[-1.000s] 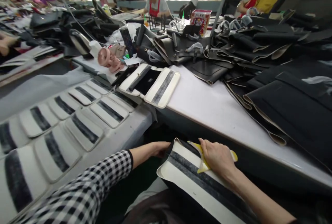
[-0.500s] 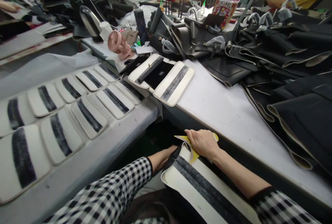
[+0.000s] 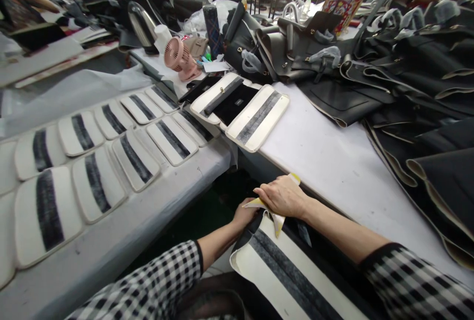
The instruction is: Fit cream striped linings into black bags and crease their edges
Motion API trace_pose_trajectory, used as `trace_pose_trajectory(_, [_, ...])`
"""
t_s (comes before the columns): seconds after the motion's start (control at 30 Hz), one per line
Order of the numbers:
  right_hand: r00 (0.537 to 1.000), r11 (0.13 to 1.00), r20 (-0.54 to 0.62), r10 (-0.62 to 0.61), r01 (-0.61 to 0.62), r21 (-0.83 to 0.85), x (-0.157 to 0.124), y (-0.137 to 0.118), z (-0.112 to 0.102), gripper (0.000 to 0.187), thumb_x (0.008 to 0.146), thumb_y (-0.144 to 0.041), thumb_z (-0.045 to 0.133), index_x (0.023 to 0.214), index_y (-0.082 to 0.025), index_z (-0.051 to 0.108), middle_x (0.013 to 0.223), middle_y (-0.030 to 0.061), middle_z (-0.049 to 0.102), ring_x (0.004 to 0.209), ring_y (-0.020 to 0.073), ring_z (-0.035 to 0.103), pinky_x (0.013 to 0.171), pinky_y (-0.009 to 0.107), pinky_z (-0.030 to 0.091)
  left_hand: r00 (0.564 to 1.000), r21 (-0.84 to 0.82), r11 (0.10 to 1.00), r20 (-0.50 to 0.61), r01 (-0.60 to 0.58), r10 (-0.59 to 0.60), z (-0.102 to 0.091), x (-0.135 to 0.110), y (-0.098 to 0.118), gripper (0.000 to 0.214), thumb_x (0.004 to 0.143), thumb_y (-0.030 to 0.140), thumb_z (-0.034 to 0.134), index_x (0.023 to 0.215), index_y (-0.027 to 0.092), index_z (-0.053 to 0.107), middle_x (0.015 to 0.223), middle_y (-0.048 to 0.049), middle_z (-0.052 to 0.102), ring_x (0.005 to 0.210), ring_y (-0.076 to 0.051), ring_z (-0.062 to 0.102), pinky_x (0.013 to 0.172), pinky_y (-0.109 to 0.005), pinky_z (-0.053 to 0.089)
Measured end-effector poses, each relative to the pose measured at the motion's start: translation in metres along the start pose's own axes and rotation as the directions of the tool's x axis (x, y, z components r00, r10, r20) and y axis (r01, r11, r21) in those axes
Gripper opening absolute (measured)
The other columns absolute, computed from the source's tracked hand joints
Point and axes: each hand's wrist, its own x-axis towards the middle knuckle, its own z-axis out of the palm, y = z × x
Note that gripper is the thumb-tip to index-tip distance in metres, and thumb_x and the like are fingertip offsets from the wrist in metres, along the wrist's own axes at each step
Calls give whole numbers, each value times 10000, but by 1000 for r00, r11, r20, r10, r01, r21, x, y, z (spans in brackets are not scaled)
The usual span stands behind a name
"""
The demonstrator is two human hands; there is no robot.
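In front of me lies a black leather bag piece (image 3: 303,256), its pale inner side up with a dark band along it. My right hand (image 3: 285,196) is closed on a yellow-and-white cloth (image 3: 276,216) at the piece's far edge. The cloth's ends hang from the fist over that edge. My left hand (image 3: 244,214) grips the same far corner from the left, close to the right hand; most of its fingers are hidden behind the leather.
Pale panels with dark bands (image 3: 98,184) cover the left table. Across the gap, an opened bag piece (image 3: 255,117) lies on the white table (image 3: 314,152). A pink fan (image 3: 179,58), a kettle (image 3: 142,26) and piled black leather bags (image 3: 418,63) stand beyond. People work farther back.
My right hand and the cloth have moved slightly up and left along the edge. More of my left hand now shows. The whole view has shifted a little.
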Motion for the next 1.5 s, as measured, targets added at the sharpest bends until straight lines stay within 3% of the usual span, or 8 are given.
trace_pose_trajectory(0.1, [996, 997, -32, -78, 77, -14, 1, 3, 1, 590, 1043, -433, 196, 776, -175, 655, 713, 83, 713, 637, 191, 669, 550, 308, 216, 982, -218, 972, -184, -86, 45, -15, -27, 8, 522, 1035, 386, 154, 1323, 97, 478, 1271, -179, 626, 1137, -228, 629, 922, -359, 534])
trace_pose_trajectory(0.13, [995, 996, -35, -93, 93, -16, 2, 4, 1, 588, 1043, -433, 196, 774, -177, 653, 710, 81, 712, 627, 191, 665, 545, 314, 198, 965, -332, 929, -249, -164, 82, -20, -39, 12, 533, 1028, 441, 206, 1326, 98, 485, 1274, -180, 627, 1140, -242, 631, 924, -368, 541])
trace_pose_trajectory(0.2, [994, 994, -35, -108, 107, -18, 3, 5, 2, 591, 1044, -434, 192, 765, -181, 647, 699, 74, 710, 619, 190, 663, 544, 319, 176, 952, -390, 887, -269, -248, 148, -26, -61, 22, 541, 930, 500, 526, 1322, 127, 526, 1237, -151, 661, 1095, -265, 659, 925, -375, 554])
trace_pose_trajectory(0.3, [993, 993, -41, -113, 112, -23, 3, 5, 3, 587, 1045, -435, 188, 761, -189, 639, 697, 65, 711, 619, 194, 661, 551, 319, 167, 952, -226, 942, -236, -248, 194, -28, -78, 36, 638, 745, 376, 788, 1306, 152, 582, 1164, -110, 704, 986, -257, 703, 891, -348, 582])
trace_pose_trajectory(0.63, [981, 987, -111, -161, 162, 3, 1, 5, 8, 567, 1047, -419, 200, 733, -187, 611, 661, 52, 689, 601, 181, 643, 565, 329, 161, 896, 205, 931, -273, -301, 349, -24, -81, 38, 374, 854, 311, 659, 1197, 163, 651, 990, -71, 724, 852, -190, 710, 760, -264, 584])
trace_pose_trajectory(0.9, [977, 982, -105, -185, 187, 8, -2, 6, 10, 565, 1049, -415, 198, 731, -185, 604, 663, 53, 691, 602, 175, 638, 574, 326, 173, 850, 333, 876, -282, -349, 446, -23, -85, 45, 278, 900, 278, 608, 1157, 194, 672, 861, -40, 732, 773, -178, 691, 738, -262, 541])
trace_pose_trajectory(1.2, [980, 983, -77, -186, 185, -15, -6, 4, 12, 592, 1050, -429, 171, 737, -182, 609, 654, 70, 688, 607, 188, 648, 573, 330, 178, 866, 411, 857, -246, -313, 434, -19, -86, 43, 234, 920, 269, 589, 1104, 152, 675, 869, -52, 725, 775, -190, 682, 718, -296, 496])
trace_pose_trajectory(1.5, [991, 992, -34, -129, 129, -19, -14, -1, 11, 602, 1047, -420, 180, 715, -185, 623, 661, 79, 696, 606, 209, 658, 558, 329, 155, 876, 566, 768, -154, -301, 457, -15, -82, 42, 194, 958, 270, 517, 963, 136, 657, 809, -56, 696, 728, -197, 671, 686, -300, 499])
